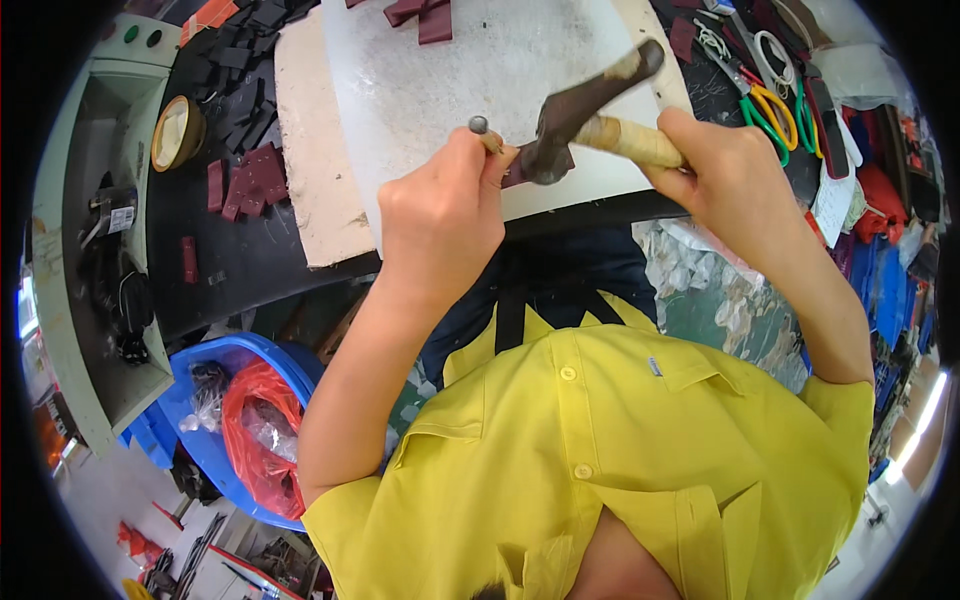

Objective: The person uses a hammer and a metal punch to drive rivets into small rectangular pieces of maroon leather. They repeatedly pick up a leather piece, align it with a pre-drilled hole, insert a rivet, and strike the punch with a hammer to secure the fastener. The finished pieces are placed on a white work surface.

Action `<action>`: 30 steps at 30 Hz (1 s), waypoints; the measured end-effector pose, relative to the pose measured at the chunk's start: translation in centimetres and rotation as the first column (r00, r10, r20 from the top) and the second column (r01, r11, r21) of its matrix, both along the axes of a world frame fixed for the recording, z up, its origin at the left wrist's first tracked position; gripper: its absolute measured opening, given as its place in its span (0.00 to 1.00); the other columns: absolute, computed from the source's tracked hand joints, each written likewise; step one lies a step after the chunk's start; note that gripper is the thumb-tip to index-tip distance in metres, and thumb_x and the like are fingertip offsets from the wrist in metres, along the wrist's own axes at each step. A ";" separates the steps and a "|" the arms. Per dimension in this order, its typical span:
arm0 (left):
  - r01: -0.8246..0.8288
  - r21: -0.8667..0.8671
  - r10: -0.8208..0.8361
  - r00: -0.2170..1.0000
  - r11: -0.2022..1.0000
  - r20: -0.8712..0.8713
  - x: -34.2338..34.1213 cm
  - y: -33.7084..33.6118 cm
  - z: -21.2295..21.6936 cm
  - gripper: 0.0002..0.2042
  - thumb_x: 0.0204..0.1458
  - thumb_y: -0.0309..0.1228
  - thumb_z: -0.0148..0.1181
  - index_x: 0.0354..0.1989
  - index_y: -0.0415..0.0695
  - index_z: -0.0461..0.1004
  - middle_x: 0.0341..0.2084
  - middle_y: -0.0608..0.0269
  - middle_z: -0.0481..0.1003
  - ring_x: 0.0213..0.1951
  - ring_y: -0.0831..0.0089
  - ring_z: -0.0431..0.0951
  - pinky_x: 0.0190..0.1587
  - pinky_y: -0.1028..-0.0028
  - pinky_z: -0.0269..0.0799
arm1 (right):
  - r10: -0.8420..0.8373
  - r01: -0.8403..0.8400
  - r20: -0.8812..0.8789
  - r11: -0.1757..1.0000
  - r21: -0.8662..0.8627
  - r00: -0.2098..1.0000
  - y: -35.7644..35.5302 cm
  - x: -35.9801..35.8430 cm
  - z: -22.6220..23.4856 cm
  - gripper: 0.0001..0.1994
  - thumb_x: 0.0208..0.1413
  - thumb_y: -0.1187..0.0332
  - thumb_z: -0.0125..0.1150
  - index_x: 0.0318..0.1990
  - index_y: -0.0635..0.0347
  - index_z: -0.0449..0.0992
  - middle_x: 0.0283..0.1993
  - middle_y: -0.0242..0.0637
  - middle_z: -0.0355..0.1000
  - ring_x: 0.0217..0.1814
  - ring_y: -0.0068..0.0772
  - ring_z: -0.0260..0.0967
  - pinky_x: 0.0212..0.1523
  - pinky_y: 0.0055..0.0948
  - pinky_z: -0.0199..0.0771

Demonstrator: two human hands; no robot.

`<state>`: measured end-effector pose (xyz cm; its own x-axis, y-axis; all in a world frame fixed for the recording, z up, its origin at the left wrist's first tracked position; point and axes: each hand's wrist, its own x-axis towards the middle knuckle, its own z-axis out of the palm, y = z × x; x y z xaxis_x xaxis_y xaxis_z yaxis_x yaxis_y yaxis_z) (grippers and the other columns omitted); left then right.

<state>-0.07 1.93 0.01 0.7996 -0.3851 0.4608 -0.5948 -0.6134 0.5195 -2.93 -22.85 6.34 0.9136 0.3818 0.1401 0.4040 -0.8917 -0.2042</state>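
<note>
My right hand [725, 170] is closed round the tape-wrapped handle of a hammer [582, 108]. The hammer's dark metal head is over the near part of the white board [420, 90], just right of my left hand. My left hand [445, 205] is closed on a slim punch-like tool [487, 135] with a round metal top; its lower end is hidden by my fingers. Beneath the hammer head and beside my left fingertips, a dark red leather-like piece [515, 172] lies partly covered on the board. I cannot tell whether the punch touches it.
Dark red pieces [255, 180] and black pieces [235, 100] lie left of the board, by a tape roll [178, 133]. More red pieces [435, 22] sit at its far edge. Scissors [775, 115] lie at right. A blue basin [190, 365] with bags stands lower left.
</note>
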 end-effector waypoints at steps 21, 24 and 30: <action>0.032 0.177 -0.059 0.987 0.984 0.150 -0.6 -0.3 -0.4 0.08 0.57 0.29 0.60 0.36 0.39 0.69 0.23 0.60 0.73 0.21 0.65 0.77 0.21 0.70 0.69 | -0.680 0.733 0.281 0.657 -0.177 0.678 -14.9 0.0 -4.7 0.17 0.59 0.53 0.63 0.42 0.58 0.76 0.30 0.50 0.75 0.34 0.57 0.74 0.32 0.46 0.70; 0.012 0.167 -0.047 0.978 0.986 0.203 -0.5 -0.4 -0.6 0.07 0.58 0.28 0.59 0.38 0.38 0.70 0.22 0.60 0.73 0.21 0.65 0.77 0.21 0.70 0.70 | -0.615 0.675 0.338 0.733 -0.090 0.713 -15.6 0.0 -6.8 0.15 0.56 0.57 0.66 0.45 0.55 0.78 0.38 0.43 0.77 0.39 0.48 0.77 0.39 0.42 0.74; -0.171 -0.280 0.032 0.898 0.945 -0.439 0.4 0.0 1.0 0.07 0.61 0.28 0.51 0.40 0.38 0.71 0.30 0.52 0.80 0.26 0.63 0.82 0.25 0.69 0.73 | -0.168 0.110 0.111 0.908 0.404 0.979 0.3 2.1 -6.2 0.08 0.51 0.68 0.69 0.38 0.56 0.84 0.49 0.36 0.77 0.55 0.41 0.70 0.56 0.36 0.67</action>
